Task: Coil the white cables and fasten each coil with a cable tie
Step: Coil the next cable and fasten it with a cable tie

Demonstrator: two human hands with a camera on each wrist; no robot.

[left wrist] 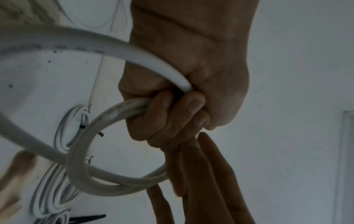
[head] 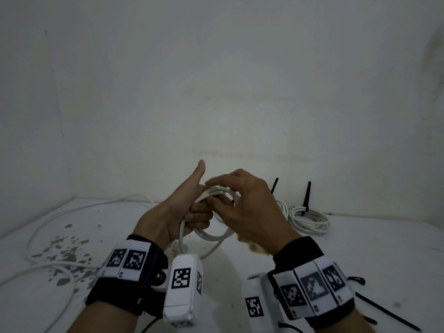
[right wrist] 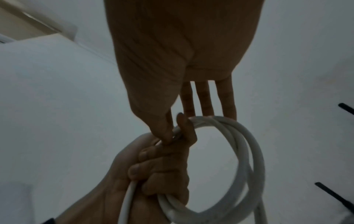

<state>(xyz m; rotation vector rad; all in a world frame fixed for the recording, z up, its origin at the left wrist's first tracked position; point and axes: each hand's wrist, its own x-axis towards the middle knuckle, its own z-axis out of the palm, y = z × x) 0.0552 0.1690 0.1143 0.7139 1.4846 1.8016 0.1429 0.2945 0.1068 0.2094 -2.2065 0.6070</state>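
Left hand (head: 177, 210) is clenching its grip round the cable (head: 211, 234) coil, thumb raised, held above the desk (head: 360, 248). Right hand (head: 242, 207) is pinching the coil's top between thumb and forefinger, other fingers (right wrist: 205, 98) extending straight.

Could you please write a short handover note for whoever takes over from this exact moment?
Left hand: fingers curled round the half-wound coil of white round cable, thumb up.
Right hand: thumb and forefinger pinch the coil's top, other fingers straight.
The cable's loose tail lies on the white table.
Done: two white coils fastened with black ties at the back right.
Left: finish winding, then fasten with a loose black cable tie near the right wrist.
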